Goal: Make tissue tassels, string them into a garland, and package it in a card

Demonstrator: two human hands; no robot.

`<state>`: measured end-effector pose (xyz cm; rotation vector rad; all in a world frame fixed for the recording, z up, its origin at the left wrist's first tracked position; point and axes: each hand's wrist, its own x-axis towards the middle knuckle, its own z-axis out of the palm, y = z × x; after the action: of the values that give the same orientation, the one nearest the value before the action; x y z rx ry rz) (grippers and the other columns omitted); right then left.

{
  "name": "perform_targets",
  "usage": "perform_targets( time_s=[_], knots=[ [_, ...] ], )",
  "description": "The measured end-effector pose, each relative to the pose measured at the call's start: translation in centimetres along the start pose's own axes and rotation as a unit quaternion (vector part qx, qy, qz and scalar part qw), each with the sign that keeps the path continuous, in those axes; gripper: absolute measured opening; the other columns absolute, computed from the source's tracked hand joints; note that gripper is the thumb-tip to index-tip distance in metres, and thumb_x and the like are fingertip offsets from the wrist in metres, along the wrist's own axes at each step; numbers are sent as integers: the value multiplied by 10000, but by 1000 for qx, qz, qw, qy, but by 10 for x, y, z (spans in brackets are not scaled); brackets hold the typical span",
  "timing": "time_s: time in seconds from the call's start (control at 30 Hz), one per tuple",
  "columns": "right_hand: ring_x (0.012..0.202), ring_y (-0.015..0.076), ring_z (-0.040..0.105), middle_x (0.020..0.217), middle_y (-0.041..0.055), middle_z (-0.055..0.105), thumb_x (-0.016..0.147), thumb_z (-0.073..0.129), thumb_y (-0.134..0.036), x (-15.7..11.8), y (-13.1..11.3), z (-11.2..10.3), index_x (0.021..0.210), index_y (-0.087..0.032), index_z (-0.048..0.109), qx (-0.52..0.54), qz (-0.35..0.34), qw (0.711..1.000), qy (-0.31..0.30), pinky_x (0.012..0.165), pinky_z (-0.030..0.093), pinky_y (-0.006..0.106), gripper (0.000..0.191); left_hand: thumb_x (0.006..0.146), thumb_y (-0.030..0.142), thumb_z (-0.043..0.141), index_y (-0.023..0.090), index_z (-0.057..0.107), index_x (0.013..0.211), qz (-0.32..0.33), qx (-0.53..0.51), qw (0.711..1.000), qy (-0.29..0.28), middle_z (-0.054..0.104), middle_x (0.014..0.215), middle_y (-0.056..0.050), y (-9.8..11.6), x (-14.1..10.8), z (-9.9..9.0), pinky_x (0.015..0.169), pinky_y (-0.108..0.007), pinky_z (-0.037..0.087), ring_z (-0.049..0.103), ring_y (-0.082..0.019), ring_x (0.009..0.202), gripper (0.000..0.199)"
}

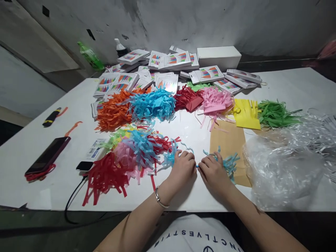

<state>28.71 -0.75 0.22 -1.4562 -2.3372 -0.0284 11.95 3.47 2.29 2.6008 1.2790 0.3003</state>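
Observation:
Between my two hands runs a light blue paper tassel (231,164), its middle twisted into a thin cord. My left hand (184,164) is closed on one side of the cord, with blue fringe sticking out past the fingers. On the other side my right hand (212,169) pinches the cord, and more fringe spreads beyond it. Both hands rest low over the white table, close together. Just left of my left hand lies a pile of finished-looking tassels, with blue (143,143), pink (123,154) and red (110,173) strands.
Fringed paper bunches in orange (114,110), blue (152,103), dark red (189,98), pink (216,99), yellow (246,113) and green (277,113) line the back. Printed boxes (175,61) are heaped behind. Clear plastic (283,171) lies right, a phone (48,155) left, brown paper (227,134) near my right hand.

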Motion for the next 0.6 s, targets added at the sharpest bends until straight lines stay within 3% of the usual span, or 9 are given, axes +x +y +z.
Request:
perform_targets(
  time_s=[0.13,0.23,0.3,0.43,0.5,0.6],
  knots=[
    [909,200,596,860,38,672,953,509,-117,3,3,-9,852,-189,629,-10,-34,999,22,1096,260,503,173,913,174,547,174,729,842,-41,-124,991,-23,704,964,-77,-2,-2,-18,928,-472,403,609,-248,960,195],
    [995,205,618,939,55,710,962,476,-85,1,3,-29,991,-181,651,-8,-83,993,89,1116,252,506,202,962,277,498,180,738,866,-52,-281,957,-54,709,941,-78,0,-7,-38,847,-391,442,615,-226,911,276],
    [1027,210,630,976,71,724,960,474,-72,0,1,-46,1051,-166,650,-2,-120,985,127,1107,278,499,220,931,346,557,172,732,879,-85,-415,901,-93,710,890,-68,4,-9,-46,793,-347,452,607,-207,853,253],
    [1027,211,651,980,80,733,930,516,-47,-4,-3,-68,1088,-150,639,29,-134,975,177,1087,314,499,225,789,423,743,136,717,873,-161,-633,743,-142,674,783,-32,14,-12,-48,738,-289,435,569,-159,757,300],
    [1007,205,656,972,78,729,910,546,-39,-6,-4,-71,1097,-149,625,59,-120,972,191,1083,323,504,231,745,417,796,138,721,889,-167,-673,708,-136,673,817,-30,19,-12,-48,766,-283,429,568,-154,790,323],
    [957,187,656,948,69,713,886,556,-19,-10,-3,-73,1080,-153,602,126,-90,964,215,1064,353,514,240,767,395,794,166,731,1000,-165,-687,700,-108,694,960,-48,25,-12,-51,830,-286,427,582,-168,903,333]
  ],
)
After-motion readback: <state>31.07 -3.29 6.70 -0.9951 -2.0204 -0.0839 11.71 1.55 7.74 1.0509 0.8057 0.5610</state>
